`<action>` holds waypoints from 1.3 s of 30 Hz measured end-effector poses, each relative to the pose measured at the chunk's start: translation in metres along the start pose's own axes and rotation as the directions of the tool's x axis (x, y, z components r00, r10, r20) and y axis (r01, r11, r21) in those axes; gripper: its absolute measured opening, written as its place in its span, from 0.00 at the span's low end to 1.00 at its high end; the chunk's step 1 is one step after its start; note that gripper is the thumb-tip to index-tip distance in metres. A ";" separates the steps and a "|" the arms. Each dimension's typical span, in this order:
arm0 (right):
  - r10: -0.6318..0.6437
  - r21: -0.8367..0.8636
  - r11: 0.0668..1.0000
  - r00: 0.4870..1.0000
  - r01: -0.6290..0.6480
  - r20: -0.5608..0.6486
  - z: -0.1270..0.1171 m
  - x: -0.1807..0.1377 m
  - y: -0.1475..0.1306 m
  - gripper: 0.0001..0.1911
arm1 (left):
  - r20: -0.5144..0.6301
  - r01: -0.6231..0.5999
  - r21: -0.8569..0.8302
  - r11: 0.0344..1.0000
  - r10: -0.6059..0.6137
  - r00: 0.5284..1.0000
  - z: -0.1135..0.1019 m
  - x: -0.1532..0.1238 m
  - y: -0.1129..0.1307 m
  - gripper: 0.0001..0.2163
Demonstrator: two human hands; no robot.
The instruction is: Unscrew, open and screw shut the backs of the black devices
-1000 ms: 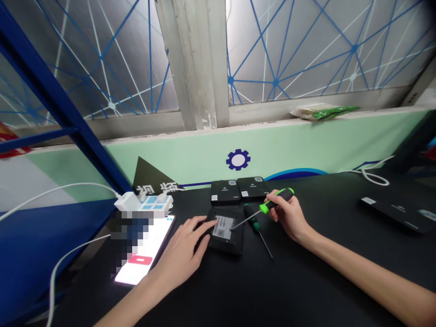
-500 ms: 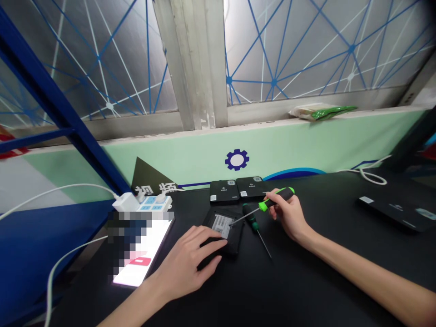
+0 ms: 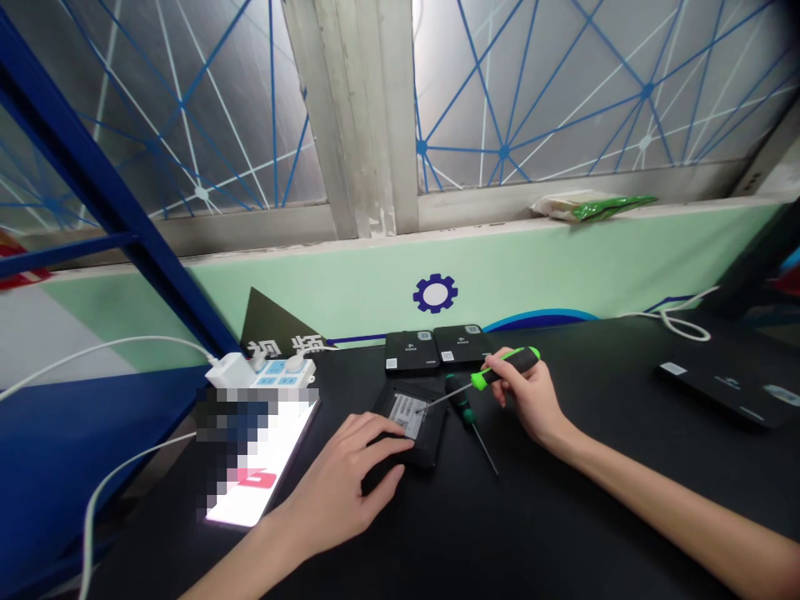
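A small black box [image 3: 428, 446] with a white printed label [image 3: 406, 408] lies label side up on the black table. My left hand [image 3: 347, 475] rests over its left side, fingers spread and stretched out, two fingertips on the top face. My right hand [image 3: 528, 392] is closed around the black-and-green handle of a screwdriver [image 3: 507, 367]. The shaft slants down to the left, its tip at the label; whether it touches is hard to tell. A second, dark green screwdriver [image 3: 462, 402] lies right of the box, its shaft pointing toward me.
Behind the box stand two flat black boxes [image 3: 409, 352] side by side. Another one [image 3: 728, 390] lies far right, near a white cable [image 3: 684, 329]. At left are a lit phone or tablet [image 3: 281, 450], partly pixelated, and a power strip [image 3: 284, 372] with a white charger [image 3: 231, 371].
The screwdriver tip has shifted slightly left across the label, and my right hand has moved a little with it. My left hand stays nearly in place on the box.
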State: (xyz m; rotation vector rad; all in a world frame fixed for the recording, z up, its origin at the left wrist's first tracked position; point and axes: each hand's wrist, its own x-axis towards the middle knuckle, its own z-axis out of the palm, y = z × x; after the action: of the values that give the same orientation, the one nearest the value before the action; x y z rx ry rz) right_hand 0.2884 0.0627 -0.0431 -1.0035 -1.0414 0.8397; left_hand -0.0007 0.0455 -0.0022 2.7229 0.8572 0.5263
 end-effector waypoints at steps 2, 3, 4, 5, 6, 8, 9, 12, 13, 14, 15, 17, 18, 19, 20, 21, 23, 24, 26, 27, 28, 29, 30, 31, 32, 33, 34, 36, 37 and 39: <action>-0.009 -0.018 1.000 1.000 0.009 0.012 0.002 -0.001 -0.002 0.16 | -0.004 0.000 -0.001 1.000 0.000 1.000 -0.001 0.000 0.000 0.13; -0.008 -0.027 1.000 1.000 0.009 0.023 0.002 -0.001 -0.003 0.16 | -0.008 -0.001 -0.005 1.000 0.001 1.000 -0.001 0.000 0.000 0.13; -0.004 -0.037 0.999 0.999 0.006 0.038 0.003 -0.002 -0.005 0.16 | -0.016 -0.002 -0.012 1.000 0.001 1.000 -0.001 0.000 0.000 0.12; 0.002 -0.051 0.999 0.998 0.000 0.055 0.004 -0.003 -0.006 0.16 | -0.028 -0.004 -0.023 1.000 0.004 1.000 -0.001 0.000 -0.001 0.12; 0.013 -0.068 0.998 0.997 -0.008 0.073 0.005 -0.004 -0.007 0.16 | -0.041 -0.008 -0.038 0.999 0.007 0.999 -0.001 0.000 -0.001 0.11; 0.028 -0.113 0.994 0.994 -0.016 0.109 0.007 -0.006 -0.009 0.16 | -0.066 -0.021 -0.066 0.998 0.016 0.998 -0.001 0.000 -0.001 0.10; 0.028 -0.134 0.991 0.992 -0.012 0.119 0.008 -0.007 -0.010 0.16 | -0.074 -0.028 -0.077 0.997 0.022 0.997 -0.001 0.000 -0.001 0.10; 0.007 -0.171 0.985 0.993 0.014 0.120 0.009 -0.009 -0.013 0.16 | -0.093 -0.047 -0.090 0.995 0.039 0.995 -0.002 0.000 0.000 0.09; -0.004 -0.175 0.984 0.993 0.024 0.115 0.009 -0.010 -0.014 0.16 | -0.099 -0.046 -0.089 0.995 0.037 0.994 -0.003 -0.001 0.000 0.09; -0.013 -0.178 0.984 0.994 0.033 0.113 0.009 -0.010 -0.015 0.16 | -0.106 -0.041 -0.088 0.995 0.031 0.994 -0.003 -0.001 0.000 0.09; -0.021 -0.181 0.983 0.993 0.042 0.115 0.009 -0.010 -0.017 0.16 | -0.115 -0.031 -0.085 0.996 0.021 0.993 -0.004 0.000 0.001 0.09; -0.043 -0.183 0.981 0.990 0.067 0.133 0.007 -0.009 -0.019 0.16 | -0.127 -0.009 -0.078 0.997 -0.001 0.992 -0.005 0.000 0.000 0.10; -0.056 -0.182 0.980 0.988 0.082 0.143 0.006 -0.009 -0.021 0.16 | -0.134 0.000 -0.072 0.997 -0.009 0.991 -0.005 0.000 0.000 0.11; -0.069 -0.181 0.979 0.986 0.096 0.152 0.005 -0.008 -0.022 0.15 | -0.142 0.007 -0.065 0.998 -0.016 0.990 -0.005 0.000 -0.001 0.11; -0.081 -0.179 0.978 0.984 0.110 0.160 0.004 -0.007 -0.023 0.15 | -0.149 0.014 -0.056 0.998 -0.023 0.989 -0.006 0.001 -0.002 0.12; -0.092 -0.180 0.976 0.982 0.121 0.166 0.002 -0.006 -0.024 0.15 | -0.156 0.025 -0.048 0.999 -0.032 0.987 -0.006 0.001 -0.002 0.12; -0.107 -0.184 0.973 0.980 0.138 0.168 -0.001 -0.005 -0.027 0.14 | -0.162 0.055 -0.032 0.998 -0.060 0.985 -0.006 0.000 -0.002 0.13; -0.113 -0.187 0.972 0.980 0.144 0.165 -0.002 -0.004 -0.029 0.14 | -0.157 0.076 -0.024 0.997 -0.079 0.985 -0.006 0.000 -0.002 0.13; -0.132 -0.190 0.969 0.979 0.160 0.153 -0.005 -0.002 -0.032 0.13 | -0.139 0.119 -0.014 0.993 -0.120 0.983 -0.005 0.000 -0.002 0.11; -0.142 -0.194 0.966 0.979 0.170 0.148 -0.006 -0.001 -0.034 0.13 | -0.130 0.140 -0.010 0.990 -0.140 0.982 -0.004 0.000 -0.003 0.09; -0.154 -0.200 0.963 0.977 0.181 0.145 -0.007 -0.001 -0.036 0.13 | -0.120 0.159 -0.008 0.987 -0.159 0.980 -0.003 -0.001 -0.003 0.07; -0.164 -0.209 0.959 0.976 0.192 0.143 -0.007 -0.001 -0.038 0.13 | -0.111 0.178 -0.004 0.984 -0.177 0.978 -0.001 -0.001 -0.004 0.05; -0.175 -0.219 0.954 0.975 0.203 0.140 -0.007 -0.001 -0.039 0.13 | -0.102 0.195 0.001 0.981 -0.194 0.976 0.000 -0.001 -0.006 0.07; -0.185 -0.231 0.949 0.973 0.213 0.138 -0.007 -0.001 -0.040 0.13 | -0.091 0.212 0.009 0.977 -0.211 0.973 0.002 -0.002 -0.007 0.11; -0.194 -0.242 0.945 0.972 0.222 0.136 -0.007 -0.001 -0.041 0.12 | -0.075 0.226 0.019 0.974 -0.224 0.972 0.004 -0.003 -0.009 0.16; -0.203 -0.252 0.940 0.970 0.232 0.135 -0.007 -0.002 -0.041 0.12 | -0.057 0.235 0.030 0.971 -0.233 0.971 0.006 -0.004 -0.011 0.21; -0.211 -0.263 0.934 0.968 0.241 0.135 -0.007 -0.002 -0.041 0.12 | -0.038 0.242 0.039 0.970 -0.240 0.970 0.007 -0.005 -0.014 0.23; -0.224 -0.283 0.924 0.965 0.256 0.140 -0.007 -0.003 -0.041 0.12 | 0.003 0.240 0.050 0.970 -0.240 0.971 0.010 -0.006 -0.017 0.24; -0.225 -0.291 0.921 0.964 0.258 0.144 -0.006 -0.003 -0.042 0.12 | 0.012 0.239 0.052 0.970 -0.240 0.971 0.010 -0.006 -0.018 0.24; -0.209 -0.298 0.922 0.965 0.248 0.156 -0.004 -0.003 -0.045 0.13 | 0.007 0.238 0.058 0.970 -0.239 0.971 0.010 -0.005 -0.017 0.22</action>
State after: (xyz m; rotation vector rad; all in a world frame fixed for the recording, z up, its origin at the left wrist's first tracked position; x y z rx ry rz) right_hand 0.2956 0.0442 -0.0023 -1.0801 -1.4006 0.5555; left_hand -0.0095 0.0549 -0.0182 2.6177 1.1925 0.4379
